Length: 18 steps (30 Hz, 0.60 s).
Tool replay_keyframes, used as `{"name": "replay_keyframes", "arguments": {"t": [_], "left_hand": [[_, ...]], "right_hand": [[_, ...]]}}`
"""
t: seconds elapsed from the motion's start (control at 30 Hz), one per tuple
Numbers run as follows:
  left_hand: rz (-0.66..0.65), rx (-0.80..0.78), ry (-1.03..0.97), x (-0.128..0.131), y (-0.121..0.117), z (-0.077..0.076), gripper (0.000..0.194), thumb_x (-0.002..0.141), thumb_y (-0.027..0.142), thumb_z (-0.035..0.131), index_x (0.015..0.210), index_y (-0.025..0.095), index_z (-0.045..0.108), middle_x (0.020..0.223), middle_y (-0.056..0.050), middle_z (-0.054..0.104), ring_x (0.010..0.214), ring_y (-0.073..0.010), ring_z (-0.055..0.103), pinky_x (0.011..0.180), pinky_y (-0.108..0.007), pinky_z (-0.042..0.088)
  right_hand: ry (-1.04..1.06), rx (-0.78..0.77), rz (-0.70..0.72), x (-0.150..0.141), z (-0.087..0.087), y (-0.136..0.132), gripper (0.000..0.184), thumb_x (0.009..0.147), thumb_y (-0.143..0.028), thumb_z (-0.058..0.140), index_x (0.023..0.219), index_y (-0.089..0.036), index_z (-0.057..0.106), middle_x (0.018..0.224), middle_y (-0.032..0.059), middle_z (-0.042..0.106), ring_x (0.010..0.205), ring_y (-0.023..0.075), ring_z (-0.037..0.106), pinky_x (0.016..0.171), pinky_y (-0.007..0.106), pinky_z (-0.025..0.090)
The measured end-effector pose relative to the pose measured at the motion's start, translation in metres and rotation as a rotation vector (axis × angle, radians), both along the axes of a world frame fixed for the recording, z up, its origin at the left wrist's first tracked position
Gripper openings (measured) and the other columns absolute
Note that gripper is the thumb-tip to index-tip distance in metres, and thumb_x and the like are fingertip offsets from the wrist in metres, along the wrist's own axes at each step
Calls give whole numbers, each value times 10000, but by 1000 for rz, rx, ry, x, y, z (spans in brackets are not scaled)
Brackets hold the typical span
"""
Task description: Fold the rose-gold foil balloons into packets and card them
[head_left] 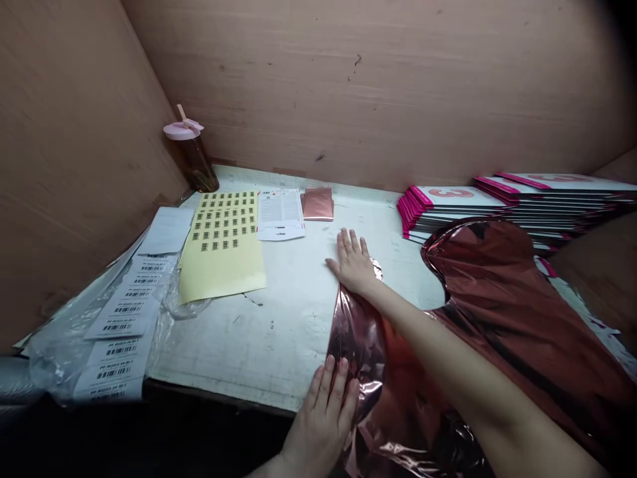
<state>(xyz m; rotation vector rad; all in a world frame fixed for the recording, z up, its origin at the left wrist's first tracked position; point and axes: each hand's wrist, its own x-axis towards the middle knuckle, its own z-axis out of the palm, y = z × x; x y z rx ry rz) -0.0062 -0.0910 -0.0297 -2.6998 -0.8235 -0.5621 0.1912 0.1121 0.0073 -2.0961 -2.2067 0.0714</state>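
Observation:
A shiny rose-gold foil balloon (358, 332), uninflated, lies folded at the table's front edge. My left hand (323, 411) rests on its near left edge with the fingers stretched out. Farther up, my right hand (351, 262) lies flat across the balloon's far end, fingers extended and slightly spread. Its forearm crosses over the foil. Another large flat foil balloon (492, 272), of the same colour and with rounded lobes, spreads to the right under the arm. Where one foil ends and the other begins I cannot tell.
Behind stand a small folded rose-gold foil packet (318, 204), a printed white envelope (281, 216) and yellow barcode sticker sheets (223, 265). White label strips (119, 318) hang at left near a lidded drink cup (194, 153). Stacked white-and-pink packages (458, 196) marked 3 sit right. Cardboard walls (348, 86) enclose the table.

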Motion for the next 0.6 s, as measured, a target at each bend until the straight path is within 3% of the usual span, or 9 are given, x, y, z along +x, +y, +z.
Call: {"name": "replay_keyframes", "arguments": {"t": [0.13,0.2,0.23,0.33,0.47,0.53,0.6], "left_hand": [[7,44,-213,5,-5,-13,357,940,312,540,1242,139,621,1236,-134,676,1147,-284,643,1172,-475,289],[4,44,-264,4,-5,-18,312,939,246,527,1208,143,646,1190,-115,702,1110,-261,666,1181,-466,290],[-5,47,-253,3,-4,-18,321,943,232,512,1220,136,642,1203,-125,696,1119,-270,662,1178,-477,295],[-58,64,-168,-1,0,-15,381,970,267,456,1276,99,609,1287,-186,638,1176,-327,626,1158,-531,311],[-68,78,-137,-1,2,-12,390,976,265,446,1290,92,598,1321,-201,610,1181,-321,624,1160,-533,309],[-55,56,-141,0,0,-11,393,973,238,439,1304,87,588,1333,-200,601,1204,-324,607,1162,-523,312],[-38,8,-149,-1,-2,-6,395,974,215,427,1317,88,576,1371,-196,571,1246,-323,574,1162,-503,319]], "right_hand": [[48,-39,270,-55,-4,-84,808,972,-611,239,1575,-107,54,1631,87,-27,1500,268,-83,1222,518,45],[74,-49,331,-65,-7,-102,821,955,-653,248,1580,-170,26,1634,56,-30,1501,265,-83,1216,541,68],[74,-41,322,-62,-9,-99,822,949,-664,256,1580,-193,19,1634,49,-35,1501,266,-82,1212,555,66],[55,14,170,-30,-14,-51,826,949,-671,263,1581,-183,50,1634,87,-40,1501,289,-66,1203,567,47],[54,105,-5,18,-17,33,825,965,-661,247,1574,-124,102,1625,190,22,1496,342,7,1186,565,74],[57,131,-45,27,-12,57,822,975,-642,245,1569,-92,104,1614,235,53,1488,374,38,1170,584,95],[48,163,-65,24,0,63,797,986,-609,279,1565,-84,121,1615,233,63,1484,392,20,1162,603,73]]}}
